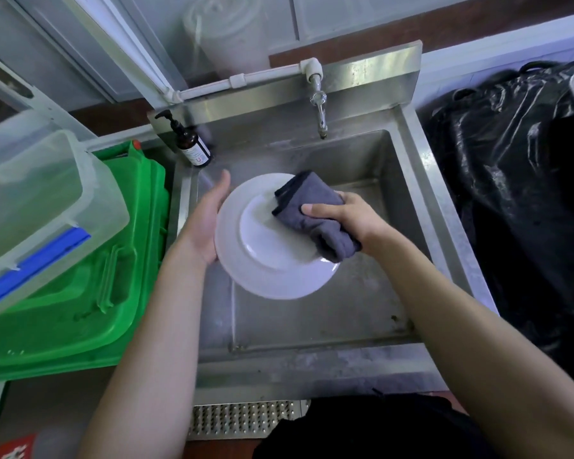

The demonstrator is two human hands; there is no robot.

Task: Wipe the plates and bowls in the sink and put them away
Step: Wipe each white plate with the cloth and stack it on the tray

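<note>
Amber pump bottle [193,144], green bin lid [90,293], black plastic bag [517,180].

plate [272,260] over sink [408,180]; cloth [315,213] on plate; bin [90,293] left of sink.
</note>
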